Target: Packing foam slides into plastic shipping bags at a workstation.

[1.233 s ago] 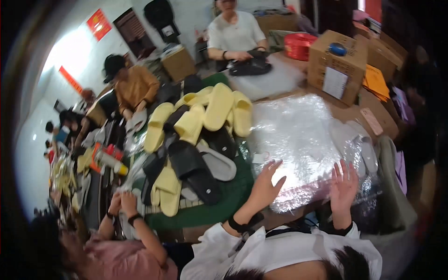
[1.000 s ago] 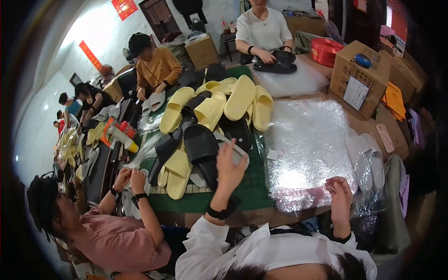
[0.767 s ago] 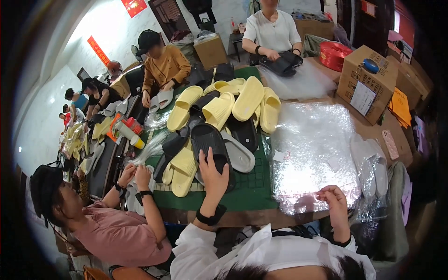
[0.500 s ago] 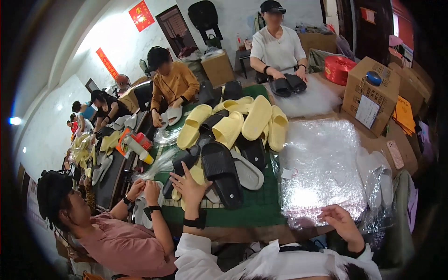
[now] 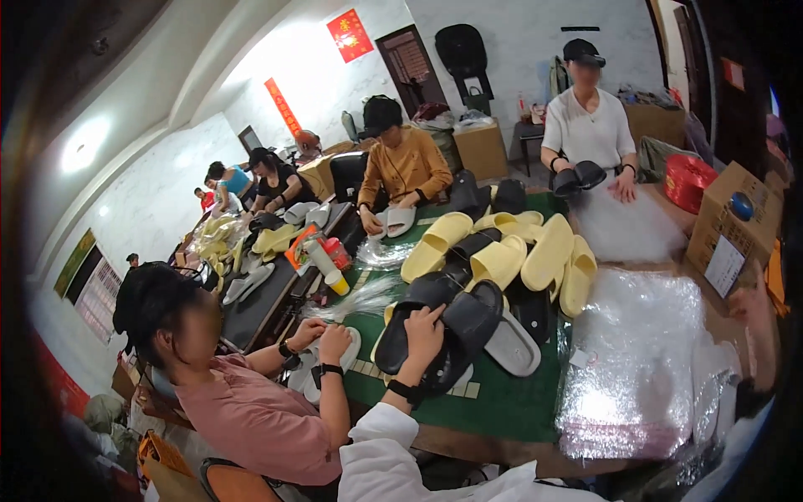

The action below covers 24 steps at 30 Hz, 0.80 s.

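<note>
My left hand (image 5: 425, 336) grips a black slide sandal (image 5: 475, 320) at the near side of a mixed pile, its fingers closed at the shoe's edge. Another black slide (image 5: 411, 303) lies just left of these fingers. Yellow slides (image 5: 435, 245) are heaped behind, and a light grey slide (image 5: 512, 345) rests to the right. My right hand (image 5: 753, 322), smeared by motion, is at the far right beside the cardboard box; its fingers cannot be made out.
A stack of clear plastic bags (image 5: 631, 360) lies right of the pile on the green-topped table (image 5: 493, 414). Close on my left, a co-worker in pink (image 5: 259, 410) handles a pale slide. Across stand a cardboard box (image 5: 736, 222) and a red ribbon roll (image 5: 688, 182).
The view has swung left. My left hand has closed on a black slide, and the black slides have shifted. My right hand has moved from the near edge of the bags to the far right.
</note>
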### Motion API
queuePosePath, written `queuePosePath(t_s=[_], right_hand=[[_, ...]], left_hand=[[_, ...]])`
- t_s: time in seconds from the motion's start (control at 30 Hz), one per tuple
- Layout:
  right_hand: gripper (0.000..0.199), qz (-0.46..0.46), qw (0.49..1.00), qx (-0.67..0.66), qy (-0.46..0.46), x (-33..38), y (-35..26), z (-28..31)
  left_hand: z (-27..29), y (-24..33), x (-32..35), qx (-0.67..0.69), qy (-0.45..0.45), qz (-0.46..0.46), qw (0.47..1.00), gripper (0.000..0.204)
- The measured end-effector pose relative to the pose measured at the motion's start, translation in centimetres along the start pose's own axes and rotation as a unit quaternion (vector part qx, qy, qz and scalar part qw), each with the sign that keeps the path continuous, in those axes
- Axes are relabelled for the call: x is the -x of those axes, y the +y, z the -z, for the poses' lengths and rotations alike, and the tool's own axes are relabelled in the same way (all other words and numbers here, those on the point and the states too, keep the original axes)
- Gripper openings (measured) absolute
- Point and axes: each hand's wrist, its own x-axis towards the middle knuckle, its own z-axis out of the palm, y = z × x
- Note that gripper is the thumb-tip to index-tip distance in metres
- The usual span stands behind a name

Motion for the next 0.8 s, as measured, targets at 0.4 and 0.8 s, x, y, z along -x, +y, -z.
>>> queuePosePath(t_s=[0.4, 0.8], right_hand=[[0.061, -0.001, 0.991, 0.125, 0.055, -18.4, 1.2, 3.5], [0.065, -0.032, 0.976, 0.155, 0.147, -22.2, 4.9, 5.9]], left_hand=[[5.1, 5.9, 0.4, 0.174, 0.092, 0.027, 0.98, 0.042], [1.4, 15.0, 3.2, 0.574, -0.288, 0.162, 0.749, 0.042]])
